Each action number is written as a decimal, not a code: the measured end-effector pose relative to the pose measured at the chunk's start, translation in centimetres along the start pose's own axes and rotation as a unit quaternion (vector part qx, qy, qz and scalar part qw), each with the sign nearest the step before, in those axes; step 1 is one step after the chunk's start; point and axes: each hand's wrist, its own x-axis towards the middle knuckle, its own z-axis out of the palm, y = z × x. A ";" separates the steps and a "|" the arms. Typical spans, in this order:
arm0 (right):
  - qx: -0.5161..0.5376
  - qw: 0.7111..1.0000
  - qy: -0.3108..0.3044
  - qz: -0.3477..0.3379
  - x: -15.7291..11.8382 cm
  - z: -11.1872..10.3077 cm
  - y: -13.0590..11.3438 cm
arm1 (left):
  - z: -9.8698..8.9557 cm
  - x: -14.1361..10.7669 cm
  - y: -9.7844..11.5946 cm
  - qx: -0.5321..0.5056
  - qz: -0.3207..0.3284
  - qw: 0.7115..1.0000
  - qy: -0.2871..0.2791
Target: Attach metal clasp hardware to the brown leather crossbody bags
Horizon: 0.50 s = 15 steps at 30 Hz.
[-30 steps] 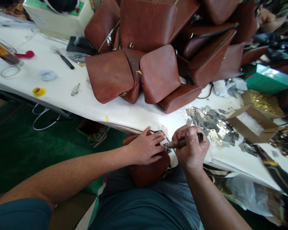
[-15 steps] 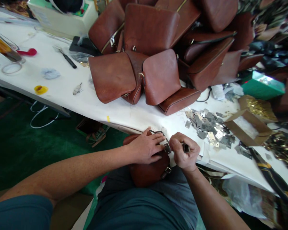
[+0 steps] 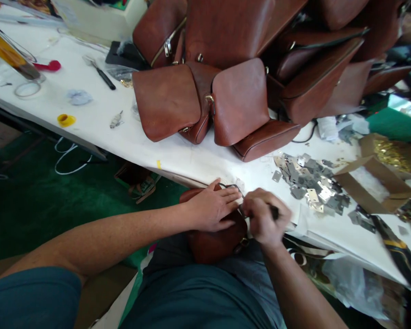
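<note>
A brown leather bag (image 3: 215,243) rests on my lap against the table edge, with a small buckle on its near side. My left hand (image 3: 214,208) lies flat across the bag, fingers stretched out, pressing on it. Close beside those fingertips, my right hand (image 3: 264,214) is closed in a fist around a tool with a dark round handle (image 3: 274,211). The tool's working end is hidden under the fist, so its kind cannot be told. The right hand is blurred by motion.
Brown leather bags (image 3: 239,100) are piled on the white table (image 3: 133,148). To the right lie several small metal plates (image 3: 311,183), a cardboard box (image 3: 373,185) and black-and-orange pliers (image 3: 397,246). A black-handled tool (image 3: 104,78) and a yellow tape roll (image 3: 66,120) sit left.
The view has shifted slightly, so the table things appear moved. My right fist has turned a little around the tool handle. My left hand stays flat on the bag.
</note>
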 end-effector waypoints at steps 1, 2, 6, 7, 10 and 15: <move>-0.009 1.000 -0.001 0.007 -0.2 -0.1 0.5 | 0.0 0.0 0.0 -0.002 -0.002 1.000 0.001; -0.002 1.000 0.007 0.009 -0.4 -0.1 0.9 | 0.0 0.0 0.1 -0.003 -0.003 1.000 0.001; 0.051 0.998 0.041 -0.025 -0.4 0.4 1.7 | 0.0 0.1 0.3 0.002 -0.003 1.000 0.000; 0.054 0.997 0.042 -0.025 -0.3 0.4 1.7 | 0.0 0.1 0.4 0.003 -0.004 1.000 0.000; 0.028 0.999 0.042 0.013 -0.5 -1.0 1.0 | -0.1 0.1 0.5 0.004 -0.007 1.000 -0.003; -0.117 0.963 0.161 0.184 -5.2 -6.0 0.2 | 0.1 -0.1 0.8 0.012 -0.015 1.000 0.012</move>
